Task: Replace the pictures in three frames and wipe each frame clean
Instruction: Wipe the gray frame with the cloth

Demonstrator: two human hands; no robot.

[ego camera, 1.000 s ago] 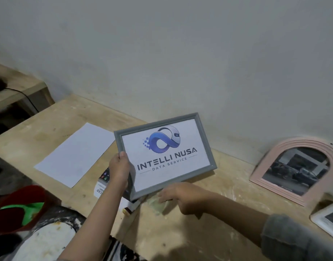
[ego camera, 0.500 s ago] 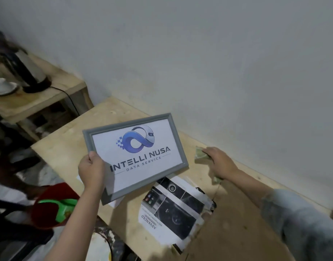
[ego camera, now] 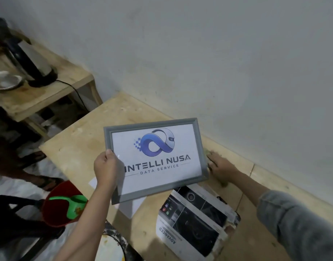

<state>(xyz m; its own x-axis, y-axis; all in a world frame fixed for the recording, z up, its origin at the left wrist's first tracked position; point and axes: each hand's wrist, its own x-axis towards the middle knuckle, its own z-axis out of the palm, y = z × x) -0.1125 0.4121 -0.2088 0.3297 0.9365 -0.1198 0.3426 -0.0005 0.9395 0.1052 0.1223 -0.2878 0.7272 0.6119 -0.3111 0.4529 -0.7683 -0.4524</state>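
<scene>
My left hand (ego camera: pixel 107 169) grips the lower left edge of a grey picture frame (ego camera: pixel 203 147), holding it tilted above the wooden table (ego camera: pixel 77 132). The frame shows a white print with a blue logo and the words INTELLI NUSA. Just right of the frame, near the wall, my right hand (ego camera: pixel 221 169) lies over a greenish cloth (ego camera: pixel 206 152) and holds it; the cloth peeks out past my fingertips and under my palm. A removed car-interior print (ego camera: pixel 195 221) lies on the table below the frame.
A white sheet (ego camera: pixel 132 207) lies partly under the frame. Left of the table, a red bucket (ego camera: pixel 54 210) holds a green scoop (ego camera: pixel 75 204). A lower wooden shelf (ego camera: pixel 54 91) carries a kettle (ego camera: pixel 30 59) and a metal bowl (ego camera: pixel 5 82).
The frame has moved right, and its right edge now sits beside my right hand. My right hand took the cloth from the table's front to the wall side.
</scene>
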